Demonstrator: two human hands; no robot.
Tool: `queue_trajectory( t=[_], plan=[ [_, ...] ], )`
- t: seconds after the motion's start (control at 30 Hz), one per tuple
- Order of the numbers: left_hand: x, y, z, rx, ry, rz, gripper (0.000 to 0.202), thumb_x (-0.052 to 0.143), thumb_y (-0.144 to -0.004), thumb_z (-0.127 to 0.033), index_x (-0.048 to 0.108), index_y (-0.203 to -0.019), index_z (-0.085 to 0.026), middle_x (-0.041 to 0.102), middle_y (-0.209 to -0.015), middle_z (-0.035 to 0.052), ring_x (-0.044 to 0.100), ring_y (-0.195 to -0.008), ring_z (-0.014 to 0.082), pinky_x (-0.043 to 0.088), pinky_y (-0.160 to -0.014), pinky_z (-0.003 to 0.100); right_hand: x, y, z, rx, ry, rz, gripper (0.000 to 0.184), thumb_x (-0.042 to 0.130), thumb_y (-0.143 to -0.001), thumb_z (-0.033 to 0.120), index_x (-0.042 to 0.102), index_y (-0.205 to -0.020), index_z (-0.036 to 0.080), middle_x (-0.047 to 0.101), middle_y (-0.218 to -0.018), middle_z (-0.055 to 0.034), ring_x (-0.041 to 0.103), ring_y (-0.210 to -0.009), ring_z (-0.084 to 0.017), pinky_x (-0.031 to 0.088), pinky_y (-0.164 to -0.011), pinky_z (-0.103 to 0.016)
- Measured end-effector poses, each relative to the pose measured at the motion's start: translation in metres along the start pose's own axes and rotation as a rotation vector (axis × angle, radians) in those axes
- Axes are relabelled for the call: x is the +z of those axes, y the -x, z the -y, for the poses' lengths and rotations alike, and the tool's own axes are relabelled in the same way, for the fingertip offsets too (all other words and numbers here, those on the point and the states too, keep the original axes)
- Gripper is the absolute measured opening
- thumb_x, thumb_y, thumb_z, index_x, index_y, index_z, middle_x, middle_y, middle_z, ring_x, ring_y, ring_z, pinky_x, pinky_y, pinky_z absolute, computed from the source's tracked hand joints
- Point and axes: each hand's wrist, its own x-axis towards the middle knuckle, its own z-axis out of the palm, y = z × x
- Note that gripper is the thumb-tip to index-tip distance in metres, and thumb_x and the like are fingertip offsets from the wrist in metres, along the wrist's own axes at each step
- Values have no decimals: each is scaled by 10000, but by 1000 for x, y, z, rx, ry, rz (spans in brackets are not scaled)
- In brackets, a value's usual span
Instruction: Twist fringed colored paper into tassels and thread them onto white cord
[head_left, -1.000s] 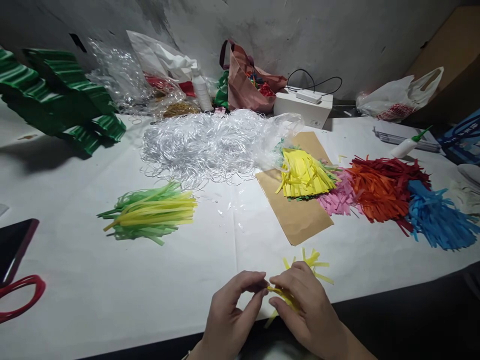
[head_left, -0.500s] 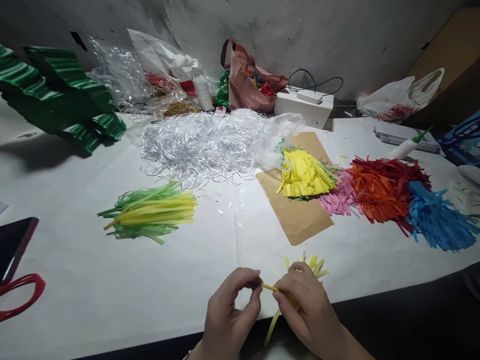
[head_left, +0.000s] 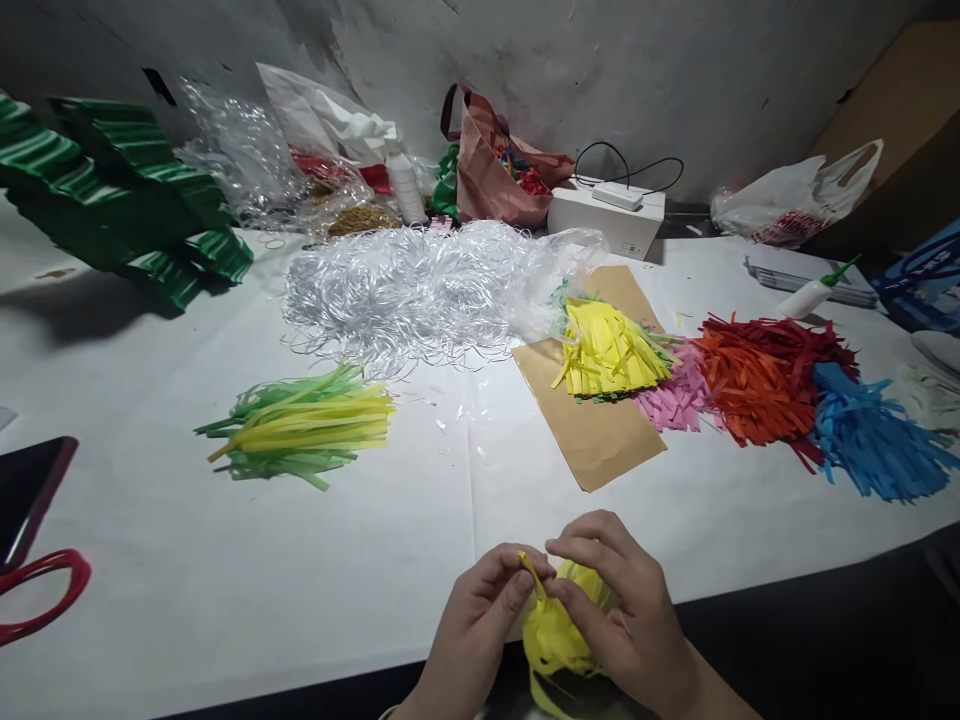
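My left hand [head_left: 491, 615] pinches the thin twisted end of a yellow paper tassel [head_left: 559, 635] between thumb and forefinger. Close beside it, my right hand [head_left: 626, 590] curls around the upper part of the same tassel, its thumb at the twisted stem. The yellow fringe hangs below and between both hands, past the table's front edge. Farther left on the white-covered table [head_left: 292, 570] lies a bundle of yellow tissue strips [head_left: 322, 425] on top of light green tissue strips [head_left: 311, 467].
Shiny silvery strings [head_left: 420, 285] lie in a heap behind. To the right, a yellow fringe pile [head_left: 611, 350] rests on brown cardboard [head_left: 592, 440], near pink [head_left: 679, 390], orange [head_left: 757, 385] and blue fringe [head_left: 881, 430]. A phone [head_left: 34, 495] and red loop handle [head_left: 52, 590] sit at left.
The tassel's loose strips pointed away over the table before; now the fringe hangs down toward me, its twisted tip up. My right hand's fingers have opened out somewhat.
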Motion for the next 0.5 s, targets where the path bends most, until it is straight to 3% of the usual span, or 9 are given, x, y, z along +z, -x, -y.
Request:
queue_trajectory(
  t=[0.13,0.3,0.5],
  plan=[
    [2,0,-1,-107,91,46,261,705,-847,-453,718,-864,-193,672,-815,27,578,-784,170,474,-743,263,3,-9,3,139,-206,126,205,562,-901,139,682,-1042,228,607,-976,-60,627,-889,-182,546,-763,-316],
    [2,0,-3,-86,67,83,316,704,-846,-464,686,-733,-169,614,-750,13,521,-758,151,424,-729,239,8,-12,1,233,-318,97,96,590,-890,198,681,-914,215,595,-883,-29,627,-803,-161,555,-723,-288],
    [2,0,-5,-130,89,148,342,671,-869,-467,668,-709,-164,572,-724,6,467,-698,137,386,-672,238,11,-9,-2,334,-510,118,72,566,-906,215,625,-869,198,538,-907,-14,597,-590,-96,558,-553,-241]
  ],
)
